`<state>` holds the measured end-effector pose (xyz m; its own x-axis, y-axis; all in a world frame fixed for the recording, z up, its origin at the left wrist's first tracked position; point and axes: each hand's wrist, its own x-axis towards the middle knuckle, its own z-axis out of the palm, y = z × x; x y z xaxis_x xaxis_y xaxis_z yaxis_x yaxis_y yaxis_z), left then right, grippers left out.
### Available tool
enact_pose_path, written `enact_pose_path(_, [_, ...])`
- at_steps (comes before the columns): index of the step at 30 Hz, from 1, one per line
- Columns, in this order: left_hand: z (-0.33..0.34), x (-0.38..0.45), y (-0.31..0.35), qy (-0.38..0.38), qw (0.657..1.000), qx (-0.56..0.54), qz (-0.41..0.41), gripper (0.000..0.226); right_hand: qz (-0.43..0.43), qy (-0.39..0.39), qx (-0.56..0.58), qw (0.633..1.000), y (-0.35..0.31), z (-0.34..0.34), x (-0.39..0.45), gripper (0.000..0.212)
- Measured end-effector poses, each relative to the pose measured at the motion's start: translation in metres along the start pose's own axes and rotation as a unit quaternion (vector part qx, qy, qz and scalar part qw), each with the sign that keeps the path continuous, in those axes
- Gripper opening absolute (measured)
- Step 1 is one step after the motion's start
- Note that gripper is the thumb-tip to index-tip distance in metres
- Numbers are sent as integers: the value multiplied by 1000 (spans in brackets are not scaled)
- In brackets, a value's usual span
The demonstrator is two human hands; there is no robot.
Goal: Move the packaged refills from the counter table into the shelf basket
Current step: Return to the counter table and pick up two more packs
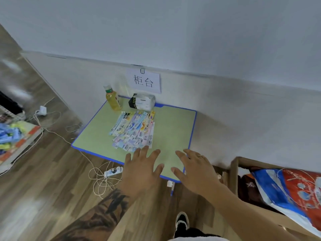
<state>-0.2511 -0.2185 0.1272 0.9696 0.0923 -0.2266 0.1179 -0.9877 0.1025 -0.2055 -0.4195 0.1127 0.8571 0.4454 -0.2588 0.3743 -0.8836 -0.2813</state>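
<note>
At the right edge of the view stands an open cardboard box [233,173]; inside it lies a big red, white and blue plastic bag [284,188], and something dark is under the bag, but I cannot tell what it is. At the far left there is a shelf [19,136] with many small blue, green and yellow packages [8,136] on it, all blurred.

The packaged refills [134,130] lie in a loose fan-shaped pile at the middle of the green tabletop [173,129], which has a blue border. The pile reaches from near the back edge toward the front edge. Behind the pile, at the back edge, a bottle [112,99] with yellow liquid stands upright near the back left corner, and a white and black pack [142,101] lies just beside it to the right. A paper sign [143,81] hangs on the wall above them.

Both hands are over the front part of the tabletop, palms down, fingers straight and spread, holding nothing. The left hand [141,169] has its fingertips at the near end of the pile; whether they touch it, I cannot tell. The right hand [194,171] is near the front right corner, apart from the pile, with a ring on one finger.
</note>
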Motion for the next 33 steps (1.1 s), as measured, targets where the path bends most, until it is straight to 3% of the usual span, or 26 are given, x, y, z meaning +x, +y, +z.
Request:
enact_pose_path(12, [38,100,-41,-77,996,-23,-40,60,25,-95,19,995,19,35,111,65])
enact_pose_path(22, [41,203,-118,-95,994,-25,45,61,168,-125,66,976,-31,70,188,51])
enact_pose_path(27, [47,238,-160,-118,989,-12,93,62,250,-90,147,953,-66,86,241,42])
enact_pose_path(33, [54,268,-189,-154,978,2,143,65,336,17,257,906,-96,93,307,33])
